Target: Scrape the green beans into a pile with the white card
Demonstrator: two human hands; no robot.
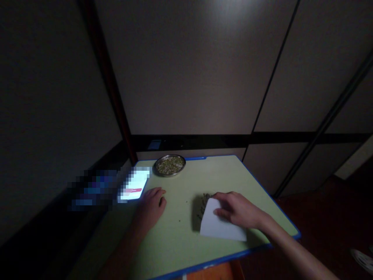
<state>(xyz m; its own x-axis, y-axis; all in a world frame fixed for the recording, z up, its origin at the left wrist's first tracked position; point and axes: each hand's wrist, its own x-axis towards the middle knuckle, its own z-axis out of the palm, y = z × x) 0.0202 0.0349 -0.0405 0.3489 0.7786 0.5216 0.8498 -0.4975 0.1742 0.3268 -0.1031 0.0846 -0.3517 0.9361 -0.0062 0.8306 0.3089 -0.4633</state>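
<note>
My right hand [237,208] grips a white sheet of paper or card [221,227], thumb on its near face. The sheet leans over the table, its lower edge toward me. Along its left side lies a scatter of small dark bits [203,204], partly hidden behind it. My left hand [152,206] rests on the tabletop, holding nothing, with the thumb apart from the loosely bent fingers. Just beside that hand is a bright, blurred-out screen [135,184]. A round metal dish [169,175] at the back left holds many small greenish and pale pieces, too small to name.
The light green table [215,171] has a blue edge and stands against dark panelled doors [189,77]. A few stray specks lie between my hands. Something orange [211,272] shows under the near edge. A shoe [363,260] is on the floor at right.
</note>
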